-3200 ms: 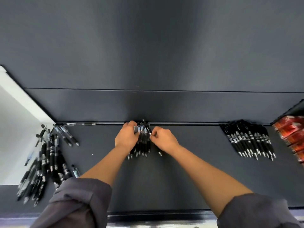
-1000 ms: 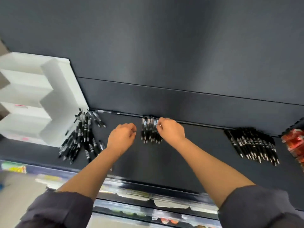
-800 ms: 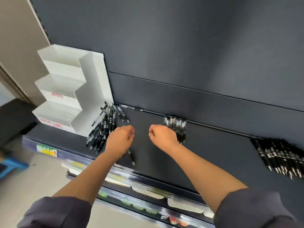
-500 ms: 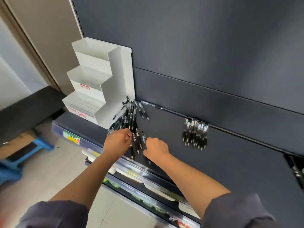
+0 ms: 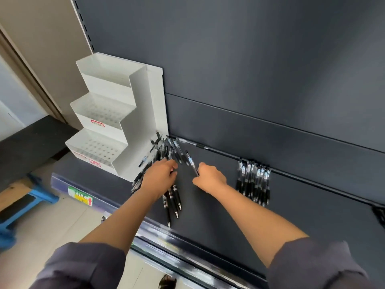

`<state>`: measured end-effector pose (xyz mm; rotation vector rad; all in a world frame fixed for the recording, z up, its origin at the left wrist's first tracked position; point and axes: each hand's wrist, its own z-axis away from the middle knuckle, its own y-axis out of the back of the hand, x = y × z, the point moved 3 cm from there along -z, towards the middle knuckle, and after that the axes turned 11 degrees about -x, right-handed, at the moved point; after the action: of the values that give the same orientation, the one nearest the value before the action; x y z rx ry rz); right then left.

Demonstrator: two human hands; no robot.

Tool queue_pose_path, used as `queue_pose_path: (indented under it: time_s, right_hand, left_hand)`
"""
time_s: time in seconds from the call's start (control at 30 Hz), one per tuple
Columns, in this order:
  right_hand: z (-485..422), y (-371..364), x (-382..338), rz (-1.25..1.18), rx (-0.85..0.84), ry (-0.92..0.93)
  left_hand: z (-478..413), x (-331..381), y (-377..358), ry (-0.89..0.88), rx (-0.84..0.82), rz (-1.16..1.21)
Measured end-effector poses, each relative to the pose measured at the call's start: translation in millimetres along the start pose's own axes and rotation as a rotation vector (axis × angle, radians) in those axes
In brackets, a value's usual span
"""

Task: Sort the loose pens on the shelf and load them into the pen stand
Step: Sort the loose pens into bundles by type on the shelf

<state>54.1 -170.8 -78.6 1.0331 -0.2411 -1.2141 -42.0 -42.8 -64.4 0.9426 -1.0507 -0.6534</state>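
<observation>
A white three-step pen stand (image 5: 116, 124) with rows of holes stands at the left end of the dark shelf (image 5: 291, 215). Beside its right wall lies a loose pile of black pens (image 5: 166, 151). My left hand (image 5: 159, 178) rests on that pile, fingers curled over several pens. My right hand (image 5: 209, 177) pinches one black pen (image 5: 191, 163) that points up and left toward the pile. A tidy row of black pens (image 5: 253, 180) lies against the back wall, to the right of my right hand.
The shelf's front rail (image 5: 187, 245) runs below my forearms, with a green and yellow price tag (image 5: 80, 196) at its left. A blue stool (image 5: 25, 202) stands on the floor at lower left. More dark items (image 5: 380, 215) show at the right edge.
Both hands left the tidy row in the middle and moved left to the loose pile by the stand. My view swung left. My right hand has taken hold of one pen.
</observation>
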Motion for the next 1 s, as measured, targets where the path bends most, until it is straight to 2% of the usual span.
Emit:
queue_pose_path:
  time_s: [0.4,0.6,0.8,1.0]
  right_hand:
    - [-79,39,-56,-0.056,0.115,-0.075]
    - [-101,27,-75,0.032,-0.035,-0.183]
    - [-106,16,-90,0.115,-0.016,-0.170]
    - [-95,29,-62,-0.138,-0.059,-0.124]
  left_hand:
    - [-81,-55,33,-0.083,-0.069,-0.046]
    - [-93,-75,32,-0.137,-0.093,-0.004]
    - [-98,-80,30,-0.160,-0.096,0.031]
    - [-102,-71,33,-0.165,-0.089,0.076]
